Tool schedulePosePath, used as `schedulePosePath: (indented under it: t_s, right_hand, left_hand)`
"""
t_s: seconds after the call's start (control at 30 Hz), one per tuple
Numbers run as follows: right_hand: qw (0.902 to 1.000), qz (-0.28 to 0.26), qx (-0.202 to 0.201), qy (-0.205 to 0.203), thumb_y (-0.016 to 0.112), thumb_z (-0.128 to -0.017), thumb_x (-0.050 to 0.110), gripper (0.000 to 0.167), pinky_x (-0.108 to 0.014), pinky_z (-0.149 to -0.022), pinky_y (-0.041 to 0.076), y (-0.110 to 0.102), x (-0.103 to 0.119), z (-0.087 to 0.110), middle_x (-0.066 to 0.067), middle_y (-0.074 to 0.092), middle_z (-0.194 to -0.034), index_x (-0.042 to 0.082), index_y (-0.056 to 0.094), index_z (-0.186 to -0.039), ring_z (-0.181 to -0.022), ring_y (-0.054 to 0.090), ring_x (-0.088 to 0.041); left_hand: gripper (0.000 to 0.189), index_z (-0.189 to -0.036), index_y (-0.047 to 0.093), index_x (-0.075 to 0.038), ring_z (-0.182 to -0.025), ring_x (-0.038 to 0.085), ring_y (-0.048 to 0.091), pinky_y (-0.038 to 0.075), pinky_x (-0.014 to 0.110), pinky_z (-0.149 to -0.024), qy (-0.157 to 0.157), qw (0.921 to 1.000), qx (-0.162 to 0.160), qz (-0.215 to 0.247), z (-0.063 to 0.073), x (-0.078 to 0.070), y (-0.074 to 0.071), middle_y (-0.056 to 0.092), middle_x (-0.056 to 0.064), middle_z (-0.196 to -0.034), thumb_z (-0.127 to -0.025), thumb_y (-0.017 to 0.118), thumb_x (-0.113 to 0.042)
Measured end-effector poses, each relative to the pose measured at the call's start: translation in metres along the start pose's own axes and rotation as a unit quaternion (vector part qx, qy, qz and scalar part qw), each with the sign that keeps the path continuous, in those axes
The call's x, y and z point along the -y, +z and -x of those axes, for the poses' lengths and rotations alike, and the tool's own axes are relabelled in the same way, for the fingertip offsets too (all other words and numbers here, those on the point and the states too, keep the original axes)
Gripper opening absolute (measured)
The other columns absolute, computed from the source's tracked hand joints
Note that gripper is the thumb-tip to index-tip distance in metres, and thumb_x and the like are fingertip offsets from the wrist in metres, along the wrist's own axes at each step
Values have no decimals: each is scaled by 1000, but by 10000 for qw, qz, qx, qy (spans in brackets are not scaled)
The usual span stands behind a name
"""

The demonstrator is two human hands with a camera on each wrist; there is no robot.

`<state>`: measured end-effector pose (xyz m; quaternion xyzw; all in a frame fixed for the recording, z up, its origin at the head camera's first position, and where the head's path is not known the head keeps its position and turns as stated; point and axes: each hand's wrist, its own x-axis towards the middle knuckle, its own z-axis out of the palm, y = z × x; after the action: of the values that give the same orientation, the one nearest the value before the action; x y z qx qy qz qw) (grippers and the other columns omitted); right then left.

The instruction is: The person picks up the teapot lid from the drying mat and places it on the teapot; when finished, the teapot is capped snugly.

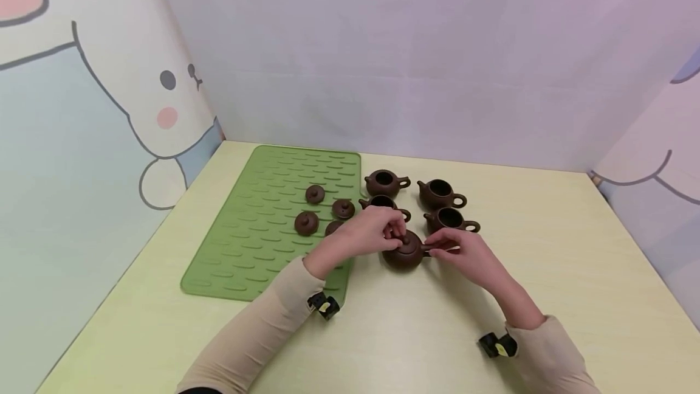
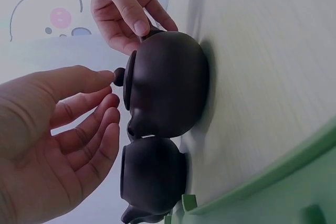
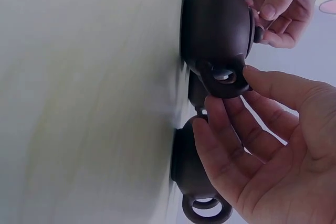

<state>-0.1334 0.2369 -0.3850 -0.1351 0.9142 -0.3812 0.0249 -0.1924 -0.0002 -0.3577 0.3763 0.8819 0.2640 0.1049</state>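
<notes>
A small dark brown teapot (image 1: 403, 258) stands upright on the table, its lid (image 2: 129, 81) seated on top. My left hand (image 1: 372, 231) is over this lid, its thumb and curled fingers at the round knob (image 2: 119, 76). From the other side, my right hand (image 1: 465, 255) pinches the teapot's handle (image 3: 226, 85) between thumb and fingers. Just behind stand several matching teapots without lids, among them one pot (image 1: 451, 219) near my right fingers and another (image 1: 381, 201) partly behind my left hand.
A green ridged mat (image 1: 235, 248) covers the left part of the table (image 1: 547, 248). Several loose lids lie on it, one lid (image 1: 306, 223) near the middle and one (image 1: 333, 228) partly hidden by my left arm. A pale curtain (image 1: 383, 78) closes off the back.
</notes>
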Motion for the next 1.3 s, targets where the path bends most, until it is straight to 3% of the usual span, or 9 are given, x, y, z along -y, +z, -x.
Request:
schedulePosePath:
  t_s: [0.43,0.73,1.07,1.3]
  right_hand:
    - [9998,170,-48,134,71,-90,9,15,-21,-76,56,-8,-6,2,-6,75,-102,8,73,-106,-92,71,-20]
    - [9998,25,-90,157,71,-92,12,16,-20,-77,57,-14,-7,5,-6,74,-104,7,72,-107,-93,72,-20]
    - [9996,99,-192,156,71,-92,11,18,-20,-77,56,-20,-8,7,-8,74,-106,5,72,-109,-94,72,-21]
    - [9994,129,-247,201,70,-92,9,18,-19,-77,56,-24,-9,8,-10,75,-106,4,71,-109,-93,71,-17]
  left_hand:
    - [15,-103,67,-12,-84,6,63,53,15,-75,-251,9990,-89,371,8,13,-6,68,-2,-97,-90,74,-16]
    - [15,-102,67,-11,-83,8,63,53,16,-74,-332,9979,-320,456,18,22,-11,69,0,-93,-90,74,-14]
    - [16,-104,66,-9,-83,9,64,54,19,-74,-659,9956,-453,488,30,35,-17,69,-1,-93,-91,73,-14]
    - [15,-103,66,-6,-80,9,63,54,22,-72,-703,9933,-466,789,37,46,-20,69,0,-91,-91,72,-12]
